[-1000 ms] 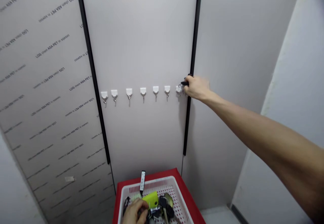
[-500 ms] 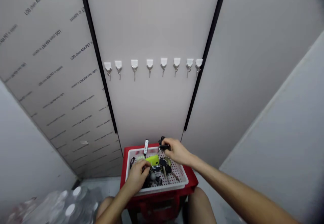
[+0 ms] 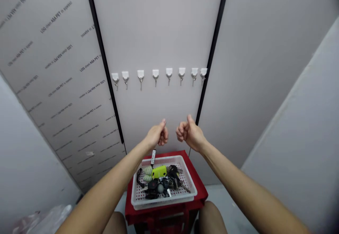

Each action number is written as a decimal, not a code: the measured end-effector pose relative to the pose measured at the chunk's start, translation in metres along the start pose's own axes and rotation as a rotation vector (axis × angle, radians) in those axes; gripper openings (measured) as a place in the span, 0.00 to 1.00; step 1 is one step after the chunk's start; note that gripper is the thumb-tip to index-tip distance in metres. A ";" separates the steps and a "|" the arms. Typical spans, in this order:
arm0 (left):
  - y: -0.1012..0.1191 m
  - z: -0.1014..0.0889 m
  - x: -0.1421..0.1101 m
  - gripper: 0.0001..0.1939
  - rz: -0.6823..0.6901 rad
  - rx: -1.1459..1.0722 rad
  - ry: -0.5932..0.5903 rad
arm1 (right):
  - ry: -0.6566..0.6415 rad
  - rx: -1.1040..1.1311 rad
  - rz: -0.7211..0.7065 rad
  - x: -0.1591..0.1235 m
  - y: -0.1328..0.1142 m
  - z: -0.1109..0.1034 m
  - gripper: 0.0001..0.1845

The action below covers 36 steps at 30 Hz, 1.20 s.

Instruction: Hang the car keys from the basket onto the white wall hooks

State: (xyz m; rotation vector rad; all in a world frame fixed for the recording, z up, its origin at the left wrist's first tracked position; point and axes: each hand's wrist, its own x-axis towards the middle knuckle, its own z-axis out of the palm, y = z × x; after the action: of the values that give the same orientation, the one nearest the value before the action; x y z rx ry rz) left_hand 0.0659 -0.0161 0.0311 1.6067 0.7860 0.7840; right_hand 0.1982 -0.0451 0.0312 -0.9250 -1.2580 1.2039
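My left hand (image 3: 158,134) is raised above the far rim of a white perforated basket (image 3: 165,204), its fingers curled into a fist and the thumb pointing up. Opposite it, my right hand (image 3: 191,133) makes the same shape, a small gap between the two. Nothing shows in either fist. Below them, the basket holds several keys (image 3: 174,172) with dark fobs, a lime-yellow key case (image 3: 159,172), pale beaded pieces (image 3: 147,173) and a small grey ball (image 3: 160,188). A white tag (image 3: 153,157) sticks up over the basket's far rim.
The basket rests on a red-covered stand (image 3: 197,188) between the knees. A row of white adhesive hooks (image 3: 155,74) runs across the wall panel ahead, between two black strips (image 3: 212,50). Clear plastic (image 3: 45,220) lies at the lower left.
Both hands have risen out of the basket and curled into fists with thumbs up. The dark keys my right hand held have been let go. The view has shifted slightly.
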 end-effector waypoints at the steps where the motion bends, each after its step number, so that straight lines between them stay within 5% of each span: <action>1: 0.013 0.002 0.006 0.26 0.001 -0.054 -0.037 | -0.024 0.070 -0.030 0.003 -0.010 0.005 0.28; 5: 0.033 0.009 0.015 0.28 0.002 -0.175 -0.120 | -0.128 0.139 -0.070 0.006 -0.030 0.014 0.29; 16: 0.017 0.009 0.014 0.29 -0.053 -0.145 -0.124 | -0.177 0.062 0.019 0.005 -0.023 0.012 0.30; 20: -0.024 0.009 0.009 0.27 -0.116 -0.053 0.008 | -0.113 -0.207 0.073 0.003 0.013 0.011 0.28; 25: -0.111 0.003 -0.024 0.11 -0.061 0.662 0.202 | -0.123 -1.033 0.076 -0.018 0.092 -0.008 0.16; 28: -0.145 0.001 -0.044 0.08 0.004 0.854 0.247 | -0.154 -1.316 0.014 -0.034 0.121 -0.016 0.13; 36: -0.154 -0.002 -0.050 0.07 -0.037 0.836 0.238 | -0.274 -1.346 0.042 -0.039 0.129 -0.012 0.14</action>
State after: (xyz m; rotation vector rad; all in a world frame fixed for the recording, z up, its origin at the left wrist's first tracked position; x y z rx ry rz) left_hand 0.0236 -0.0329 -0.1243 2.2389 1.4367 0.6575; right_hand 0.1941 -0.0595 -0.1037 -1.7418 -2.3251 0.3629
